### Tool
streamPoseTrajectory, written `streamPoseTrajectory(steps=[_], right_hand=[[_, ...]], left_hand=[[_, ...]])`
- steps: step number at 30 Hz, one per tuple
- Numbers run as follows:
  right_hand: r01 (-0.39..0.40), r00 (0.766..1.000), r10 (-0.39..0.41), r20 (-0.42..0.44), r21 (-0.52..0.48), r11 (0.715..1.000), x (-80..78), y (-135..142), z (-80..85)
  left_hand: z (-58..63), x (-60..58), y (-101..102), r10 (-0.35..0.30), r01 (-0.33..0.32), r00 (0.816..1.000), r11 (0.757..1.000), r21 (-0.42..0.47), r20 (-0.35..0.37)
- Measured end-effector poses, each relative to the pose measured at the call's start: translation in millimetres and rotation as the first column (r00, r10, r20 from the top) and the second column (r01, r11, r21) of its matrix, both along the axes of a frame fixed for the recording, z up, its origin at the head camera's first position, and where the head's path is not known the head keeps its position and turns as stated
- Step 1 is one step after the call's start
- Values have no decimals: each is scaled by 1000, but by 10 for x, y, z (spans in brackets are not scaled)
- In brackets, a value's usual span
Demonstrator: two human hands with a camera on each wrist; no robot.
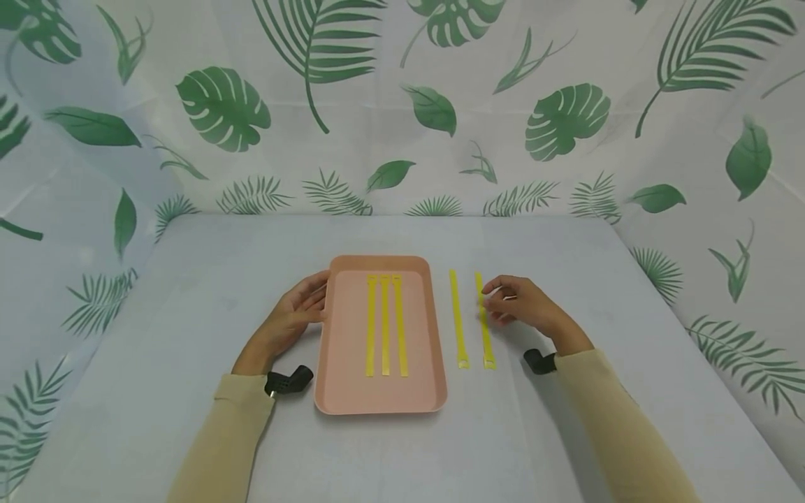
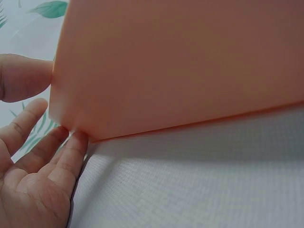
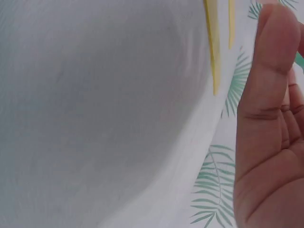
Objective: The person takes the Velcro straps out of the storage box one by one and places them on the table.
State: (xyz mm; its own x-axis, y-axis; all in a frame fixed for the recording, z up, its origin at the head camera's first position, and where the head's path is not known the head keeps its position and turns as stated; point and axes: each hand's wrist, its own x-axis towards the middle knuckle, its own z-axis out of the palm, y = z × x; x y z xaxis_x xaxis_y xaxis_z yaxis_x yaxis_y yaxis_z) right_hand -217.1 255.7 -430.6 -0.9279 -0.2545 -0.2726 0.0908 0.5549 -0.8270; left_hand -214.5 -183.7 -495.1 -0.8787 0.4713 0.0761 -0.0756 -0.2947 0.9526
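A salmon-pink tray (image 1: pixel 380 402) lies on the table, its long sides running away from me. Three yellow cable straps (image 1: pixel 386 325) lie side by side in it, slotted heads at the far end. My left hand (image 1: pixel 294 311) touches the tray's left side; in the left wrist view its fingertips (image 2: pixel 78 140) rest at the tray's outer wall. Right of the tray lie two more yellow straps, an inner strap (image 1: pixel 458 318) and an outer strap (image 1: pixel 486 332), heads toward me. My right hand (image 1: pixel 518 304) hovers at the outer strap with fingers loosely bent, its fingertips overlapping the strap's edge.
A white cloth covers the table (image 1: pixel 220 279). Behind and beside it hangs a leaf-print backdrop (image 1: pixel 377 140). Black wrist devices sit on the left wrist (image 1: pixel 289 381) and right wrist (image 1: pixel 539 361).
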Motion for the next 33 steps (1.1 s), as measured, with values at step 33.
streamPoseTrajectory(steps=[33], right_hand=[[-334,916,300,-265,-96,938,-242,-648,208]], left_hand=[[-26,-25,-13,9,-9,1000,1000,1,3]])
